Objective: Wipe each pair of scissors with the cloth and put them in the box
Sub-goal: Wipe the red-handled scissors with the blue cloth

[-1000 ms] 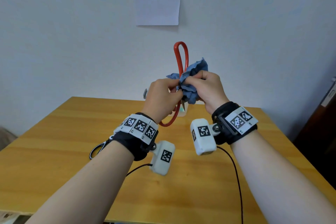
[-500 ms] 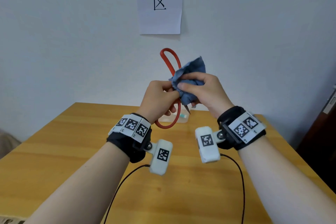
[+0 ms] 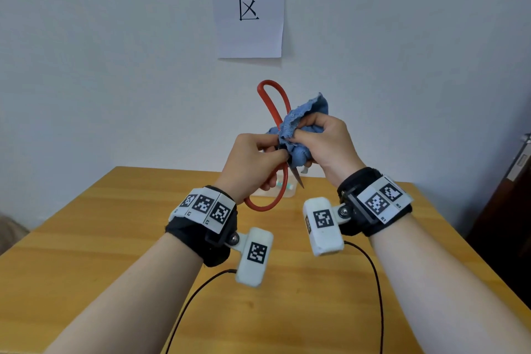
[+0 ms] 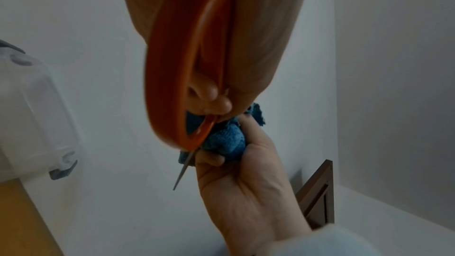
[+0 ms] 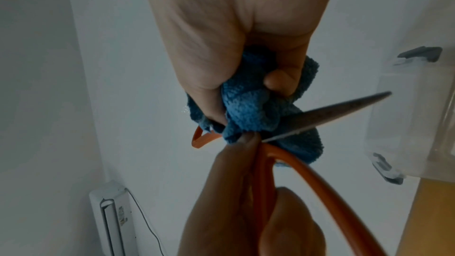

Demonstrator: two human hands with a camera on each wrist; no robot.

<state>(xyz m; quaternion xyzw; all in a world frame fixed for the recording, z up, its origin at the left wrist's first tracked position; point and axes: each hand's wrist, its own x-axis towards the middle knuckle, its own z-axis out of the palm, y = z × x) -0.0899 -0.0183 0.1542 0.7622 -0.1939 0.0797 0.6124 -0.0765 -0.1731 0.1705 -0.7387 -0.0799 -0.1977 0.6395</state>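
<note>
Red-handled scissors [image 3: 272, 112] are held up in the air above the table, one handle loop up, the other down by my left wrist. My left hand [image 3: 274, 154] grips them at the pivot, fingers curled through the lower loop [image 4: 184, 65]. My right hand [image 3: 298, 131] clutches a bunched blue cloth [image 3: 304, 119] pressed round the scissors near the pivot. A bare blade tip [image 5: 339, 110] sticks out below the cloth [image 5: 248, 110]. The clear plastic box [image 3: 283, 192] stands at the table's far edge, mostly hidden behind my hands.
The wooden table [image 3: 115, 238] lies below my arms, with two black cables [image 3: 376, 282] trailing from the wrist cameras. A paper sign [image 3: 248, 6] hangs on the white wall. A dark cabinet [image 3: 505, 224] stands at the right.
The scissors' upper loop has tilted to the left, and a blade tip now pokes out under the cloth. My right hand has shifted its hold on the cloth. The head view has lifted.
</note>
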